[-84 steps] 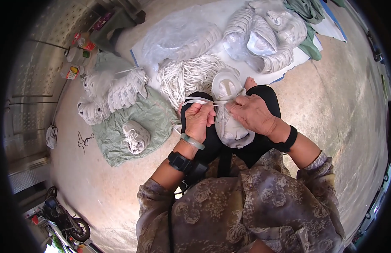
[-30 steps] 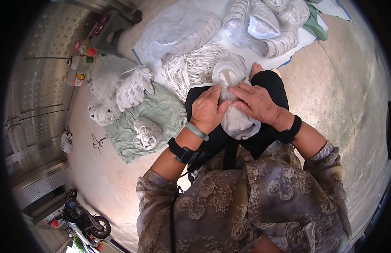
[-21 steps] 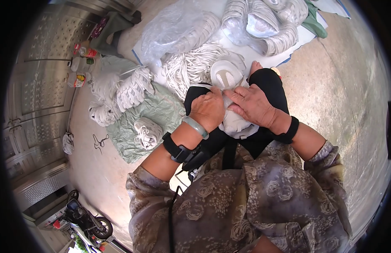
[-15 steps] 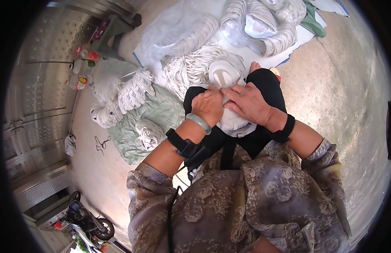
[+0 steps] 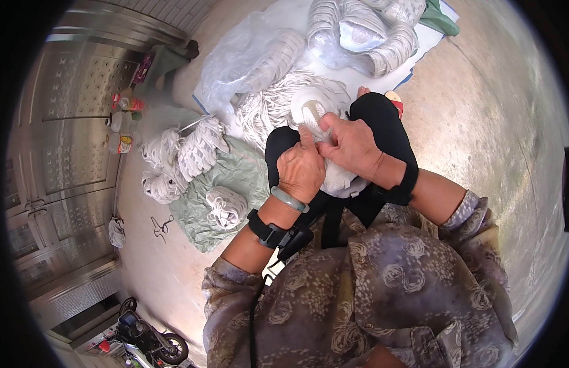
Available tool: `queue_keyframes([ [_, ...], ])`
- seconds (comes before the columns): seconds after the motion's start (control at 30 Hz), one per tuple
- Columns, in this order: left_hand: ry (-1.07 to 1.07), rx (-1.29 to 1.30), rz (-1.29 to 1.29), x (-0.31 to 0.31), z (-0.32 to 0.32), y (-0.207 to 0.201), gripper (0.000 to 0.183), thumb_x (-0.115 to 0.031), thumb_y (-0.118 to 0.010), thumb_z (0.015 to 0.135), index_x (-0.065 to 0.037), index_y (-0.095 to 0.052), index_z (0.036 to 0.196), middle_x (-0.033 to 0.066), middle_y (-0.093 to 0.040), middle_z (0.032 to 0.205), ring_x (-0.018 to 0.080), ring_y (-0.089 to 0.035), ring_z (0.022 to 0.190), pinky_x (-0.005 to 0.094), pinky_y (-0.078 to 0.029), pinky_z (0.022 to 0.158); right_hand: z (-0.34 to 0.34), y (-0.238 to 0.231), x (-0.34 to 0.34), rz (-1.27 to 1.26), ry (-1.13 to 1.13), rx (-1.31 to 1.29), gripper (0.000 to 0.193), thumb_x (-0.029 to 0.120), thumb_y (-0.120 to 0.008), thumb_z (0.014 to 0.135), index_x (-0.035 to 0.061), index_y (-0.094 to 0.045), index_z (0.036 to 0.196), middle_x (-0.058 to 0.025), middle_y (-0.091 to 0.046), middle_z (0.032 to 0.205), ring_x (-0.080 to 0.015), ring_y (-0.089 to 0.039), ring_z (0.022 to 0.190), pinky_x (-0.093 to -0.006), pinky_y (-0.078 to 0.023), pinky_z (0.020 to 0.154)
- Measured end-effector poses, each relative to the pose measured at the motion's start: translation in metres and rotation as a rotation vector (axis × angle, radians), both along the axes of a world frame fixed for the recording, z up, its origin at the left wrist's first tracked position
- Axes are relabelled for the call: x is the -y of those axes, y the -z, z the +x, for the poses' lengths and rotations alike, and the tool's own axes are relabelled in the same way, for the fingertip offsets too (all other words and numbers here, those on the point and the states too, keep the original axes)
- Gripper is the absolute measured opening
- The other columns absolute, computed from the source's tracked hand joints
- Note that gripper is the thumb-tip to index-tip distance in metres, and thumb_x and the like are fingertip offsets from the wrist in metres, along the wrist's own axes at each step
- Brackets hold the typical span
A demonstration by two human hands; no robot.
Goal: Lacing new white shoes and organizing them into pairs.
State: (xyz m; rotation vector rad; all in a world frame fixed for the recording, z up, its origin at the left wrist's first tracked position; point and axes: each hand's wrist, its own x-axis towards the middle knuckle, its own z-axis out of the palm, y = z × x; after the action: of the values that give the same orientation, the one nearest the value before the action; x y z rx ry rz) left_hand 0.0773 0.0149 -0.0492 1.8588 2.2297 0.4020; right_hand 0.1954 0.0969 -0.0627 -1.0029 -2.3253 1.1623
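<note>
A white shoe upper (image 5: 308, 105) lies between my knees, its rounded toe pointing away from me. My left hand (image 5: 301, 167) is closed on its left side, thumb stretched forward along the middle. My right hand (image 5: 353, 145) is closed in a pinch over the middle of the shoe upper, close to the left fingertips. What the right fingers pinch is too small or hidden to make out. The hands cover the middle, while the heel end shows below them. Just past the toe lies a heap of white shoelaces (image 5: 263, 109).
Bagged stacks of white shoe uppers (image 5: 392, 55) lie ahead on a white sheet. To the left, a green sheet (image 5: 202, 205) holds a white laced shoe (image 5: 227, 207) and a bundle of uppers (image 5: 200, 147). Black scissors (image 5: 162, 227) lie on the floor, and a motorbike (image 5: 146, 337) stands lower left.
My right hand has curled from flatter, stretched fingers into a pinch and shifted slightly left. My left thumb now points forward. The whole view has turned a little.
</note>
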Motion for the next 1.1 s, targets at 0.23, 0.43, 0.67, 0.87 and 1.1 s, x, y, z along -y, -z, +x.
queue_keyframes([
  [0.23,0.054,0.025,0.003,-0.002,-0.005,0.004,0.048,-0.008,-0.050,0.072,0.013,-0.041,0.114,0.0231,-0.059,0.070,0.0374,-0.058,0.065,0.0449,-0.046,0.061,-0.003,0.007,0.000,0.111,0.012,0.150,0.035,0.028,-0.060,0.069,0.0055,-0.046,0.092,-0.0103,-0.060,0.066,-0.0276,-0.060,0.068,-0.0394,-0.039,0.063],
  [0.43,0.039,0.057,-0.068,-0.004,-0.012,0.008,0.047,-0.009,-0.049,0.072,0.010,-0.042,0.114,0.0241,-0.059,0.072,0.0390,-0.058,0.072,0.0462,-0.045,0.068,-0.014,0.021,0.004,0.428,-0.038,0.258,0.029,0.026,-0.057,0.072,0.0055,-0.046,0.089,-0.0097,-0.061,0.073,-0.0251,-0.060,0.068,-0.0401,-0.036,0.066],
  [0.67,-0.001,-0.054,-0.345,-0.015,-0.008,0.002,0.042,-0.015,-0.052,0.075,0.009,-0.043,0.107,0.0214,-0.062,0.081,0.0361,-0.060,0.078,0.0444,-0.046,0.071,-0.016,0.023,0.006,0.403,-0.017,0.258,0.027,0.024,-0.056,0.071,0.0054,-0.047,0.088,-0.0099,-0.061,0.072,-0.0260,-0.059,0.068,-0.0401,-0.036,0.065],
  [0.87,-0.144,0.108,-0.153,-0.007,-0.004,0.017,0.036,-0.010,-0.052,0.069,0.007,-0.046,0.101,0.0264,-0.059,0.077,0.0409,-0.056,0.080,0.0465,-0.044,0.075,-0.017,0.027,0.006,0.432,-0.021,0.253,0.026,0.024,-0.057,0.071,0.0056,-0.047,0.087,-0.0101,-0.061,0.073,-0.0253,-0.059,0.068,-0.0395,-0.036,0.064],
  [1.1,-0.058,0.180,-0.128,-0.012,-0.026,0.022,0.034,-0.005,-0.049,0.067,0.004,-0.052,0.099,0.0262,-0.057,0.076,0.0422,-0.055,0.077,0.0462,-0.043,0.072,-0.022,0.029,0.005,0.457,-0.034,0.248,0.025,0.024,-0.056,0.072,0.0056,-0.048,0.087,-0.0090,-0.061,0.072,-0.0238,-0.059,0.069,-0.0387,-0.035,0.065],
])
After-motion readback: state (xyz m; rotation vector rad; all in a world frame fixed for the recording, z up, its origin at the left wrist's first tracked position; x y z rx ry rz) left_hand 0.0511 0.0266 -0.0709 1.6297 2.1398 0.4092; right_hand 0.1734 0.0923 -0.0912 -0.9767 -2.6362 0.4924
